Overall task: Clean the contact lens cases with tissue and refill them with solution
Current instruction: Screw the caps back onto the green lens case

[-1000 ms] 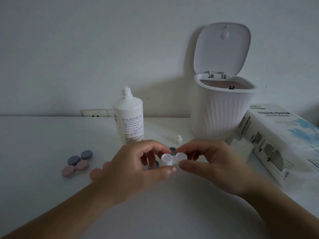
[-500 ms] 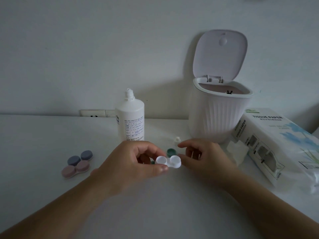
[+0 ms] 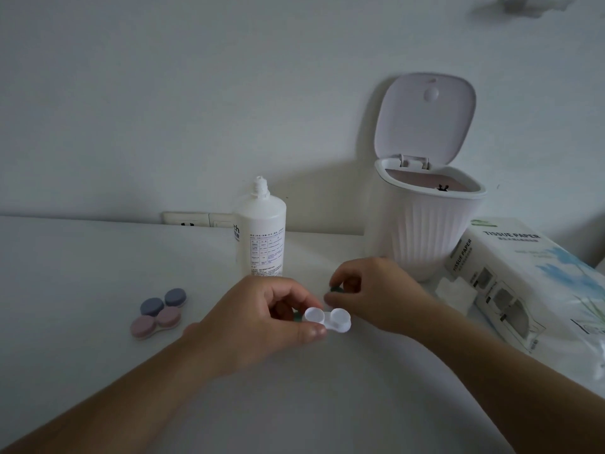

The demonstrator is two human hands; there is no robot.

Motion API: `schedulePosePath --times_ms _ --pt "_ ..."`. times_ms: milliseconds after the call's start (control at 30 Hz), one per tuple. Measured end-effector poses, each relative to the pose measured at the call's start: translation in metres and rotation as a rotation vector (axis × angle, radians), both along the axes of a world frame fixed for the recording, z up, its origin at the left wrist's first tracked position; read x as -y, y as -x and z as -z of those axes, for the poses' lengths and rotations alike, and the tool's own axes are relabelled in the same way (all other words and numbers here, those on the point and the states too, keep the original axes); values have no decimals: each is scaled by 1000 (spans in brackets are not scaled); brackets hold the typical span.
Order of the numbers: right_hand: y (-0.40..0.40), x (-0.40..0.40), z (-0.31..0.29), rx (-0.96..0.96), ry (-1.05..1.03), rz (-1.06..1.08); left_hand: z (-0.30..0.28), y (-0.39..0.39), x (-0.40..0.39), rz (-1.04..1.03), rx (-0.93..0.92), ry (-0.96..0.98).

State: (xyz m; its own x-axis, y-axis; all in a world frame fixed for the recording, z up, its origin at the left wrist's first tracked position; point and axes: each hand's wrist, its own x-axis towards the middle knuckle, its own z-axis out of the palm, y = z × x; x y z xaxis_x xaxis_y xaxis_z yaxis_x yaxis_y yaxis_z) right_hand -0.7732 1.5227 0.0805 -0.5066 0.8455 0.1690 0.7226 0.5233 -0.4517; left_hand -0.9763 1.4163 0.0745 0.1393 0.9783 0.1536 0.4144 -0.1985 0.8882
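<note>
The left hand (image 3: 262, 317) pinches the open white case (image 3: 328, 319) just above the table (image 3: 82, 273); the right hand (image 3: 370, 290) pinches a green cap (image 3: 336, 289). Capping seems underway: next, the cap must seat squarely on a well.

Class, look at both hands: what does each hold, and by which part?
The left hand pinches the white lens case by its left cup. The right hand grips a green cap at its rim with its fingertips.
</note>
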Motion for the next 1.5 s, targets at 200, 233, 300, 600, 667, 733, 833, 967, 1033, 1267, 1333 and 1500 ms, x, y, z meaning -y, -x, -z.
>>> schedulePosePath --times_ms 200,233,300,600,667,733,833,967,1033,1267,1333,1500 --pt "-32 5 -2 -654 335 -62 1 0 -2 22 14 14" --pt "-34 7 -1 -704 369 -84 1 0 -2 19 17 11" --pt "-35 11 -1 -769 420 -131 1 0 -1 14 26 9" --pt "-28 30 -5 -891 461 -301 1 1 -3 -1 51 1" --pt "-27 33 -5 -846 461 -339 0 1 -3 -16 73 11" --pt "-26 34 -3 -778 445 -361 0 0 -3 -34 91 13" --pt "-25 36 -4 -644 391 -349 -2 -1 -3 -44 108 7" --pt "-27 38 -9 -476 258 -355 -3 -2 -3 -37 142 27" --pt "-28 39 -13 -392 219 -342 -4 -2 -3 -35 149 40" --pt "-28 44 -18 -202 85 -303 -5 -3 -4 -35 177 89" --pt "-29 45 -18 -175 50 -317 -6 -3 -4 -28 170 101" --pt "-31 45 -18 -158 17 -344 -6 -3 -3 -27 169 105"
